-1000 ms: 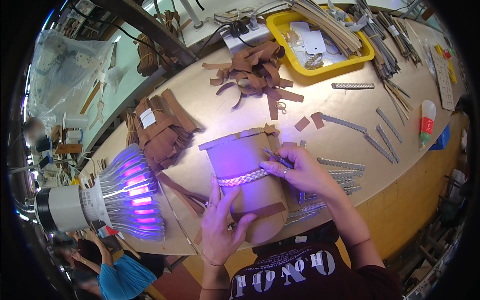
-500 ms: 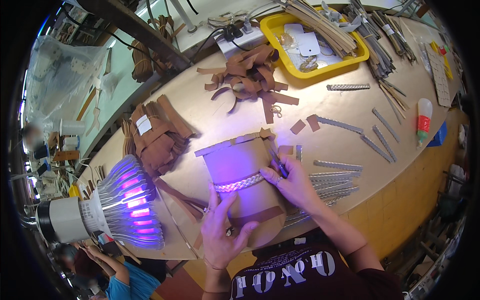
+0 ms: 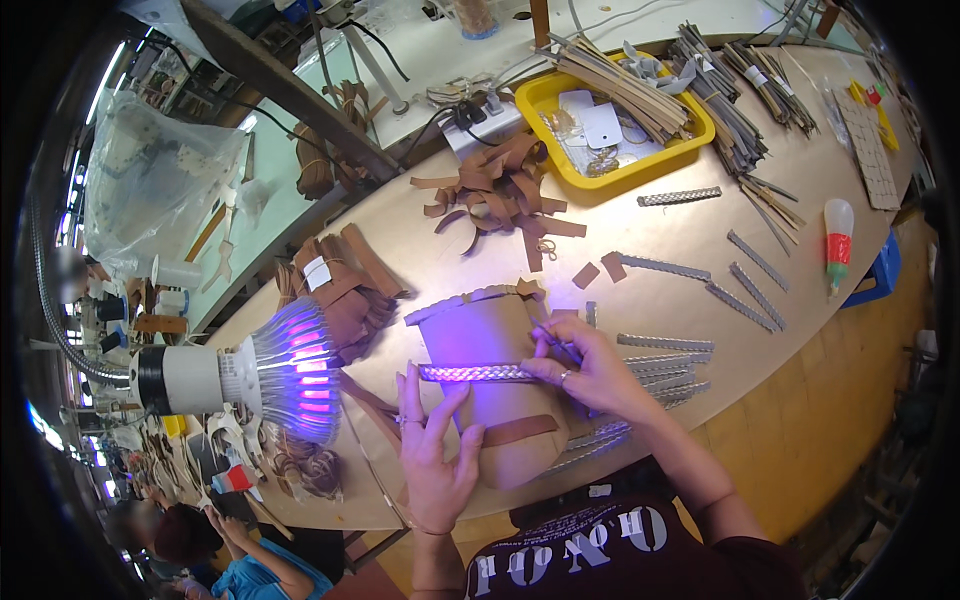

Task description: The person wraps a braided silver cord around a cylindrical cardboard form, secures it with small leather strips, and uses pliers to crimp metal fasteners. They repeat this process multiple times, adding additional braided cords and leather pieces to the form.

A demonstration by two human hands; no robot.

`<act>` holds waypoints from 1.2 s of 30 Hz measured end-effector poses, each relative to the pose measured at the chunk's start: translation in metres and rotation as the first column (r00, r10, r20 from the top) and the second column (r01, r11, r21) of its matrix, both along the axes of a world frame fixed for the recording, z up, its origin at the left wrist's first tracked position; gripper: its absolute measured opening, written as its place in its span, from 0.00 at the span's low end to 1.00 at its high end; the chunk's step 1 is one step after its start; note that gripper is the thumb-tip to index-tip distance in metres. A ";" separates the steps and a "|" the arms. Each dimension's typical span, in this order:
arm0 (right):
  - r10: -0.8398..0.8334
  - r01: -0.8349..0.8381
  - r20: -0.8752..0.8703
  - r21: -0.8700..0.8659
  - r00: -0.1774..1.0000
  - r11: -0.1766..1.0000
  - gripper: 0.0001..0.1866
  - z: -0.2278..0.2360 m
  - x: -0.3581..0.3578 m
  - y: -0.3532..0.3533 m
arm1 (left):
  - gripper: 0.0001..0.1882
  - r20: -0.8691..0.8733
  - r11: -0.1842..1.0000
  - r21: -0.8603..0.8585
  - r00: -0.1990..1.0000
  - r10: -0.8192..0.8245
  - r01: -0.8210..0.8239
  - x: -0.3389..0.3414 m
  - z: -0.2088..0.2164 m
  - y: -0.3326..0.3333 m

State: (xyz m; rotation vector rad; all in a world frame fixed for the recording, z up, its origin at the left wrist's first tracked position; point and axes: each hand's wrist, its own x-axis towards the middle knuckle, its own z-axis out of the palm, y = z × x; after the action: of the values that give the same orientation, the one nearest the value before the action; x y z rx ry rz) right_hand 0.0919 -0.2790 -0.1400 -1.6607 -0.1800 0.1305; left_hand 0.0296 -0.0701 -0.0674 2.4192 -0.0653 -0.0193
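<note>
Hands at centre of bench, both on one piece. Left hand (image 3: 437,450) lies flat and spread, fingers extended, index and thumb pressing the left end of a braided strip (image 3: 478,373) onto a rounded tan leather panel (image 3: 495,400). Right hand (image 3: 590,372) is partly curled; fingertips pin the strip's right end at the panel edge, and a thin dark tool (image 3: 556,341) pokes out between the fingers — which tool, cannot tell.

Strip runs straight across the panel, roughly level, lit violet by a finned lamp (image 3: 290,372) on a flexible arm just left of the work. A brown leather band (image 3: 517,431) crosses the panel lower down.

Judgement on the step: strip looks to be getting seated on the panel. Doing it well likely means keeping the braid taut between both hands, parallel to the band below, pressing down evenly from one end to the other, no twist in the plait.

Outward: more braided strips (image 3: 660,365) stacked just right of the right hand, others scattered further right. Bundle of brown leather pieces (image 3: 345,285) behind the lamp, loose brown offcuts (image 3: 500,190) beyond, yellow tray (image 3: 695,125) of parts at the far edge. Glue bottle (image 3: 837,243) well apart, far right.
</note>
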 end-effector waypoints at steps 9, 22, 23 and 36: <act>0.204 -0.181 -0.308 0.102 0.929 0.978 0.12 0.030 0.012 -0.014 | 0.23 0.198 0.951 0.305 0.980 -0.016 -0.046 0.010 0.015 -0.010; -0.056 0.127 0.282 -0.239 0.958 0.963 0.13 0.076 0.034 -0.014 | 0.14 -0.181 0.903 -0.430 0.979 -0.098 0.011 0.062 0.038 -0.009; -0.048 0.075 0.180 -0.143 0.983 0.987 0.15 0.073 0.030 -0.012 | 0.13 -0.188 0.887 -0.462 0.977 -0.098 0.000 0.065 0.037 -0.006; 0.166 -0.032 -0.274 0.434 0.947 0.900 0.18 0.059 -0.010 0.005 | 0.12 -0.232 0.866 -0.496 0.952 -0.201 0.063 0.078 0.039 -0.018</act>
State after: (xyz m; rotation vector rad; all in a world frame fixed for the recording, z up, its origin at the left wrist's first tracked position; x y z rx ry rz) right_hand 0.0823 -0.2743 -0.0810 -1.1750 -0.0517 0.3969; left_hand 0.1076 -0.0877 -0.0281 1.8826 -0.0971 -0.3641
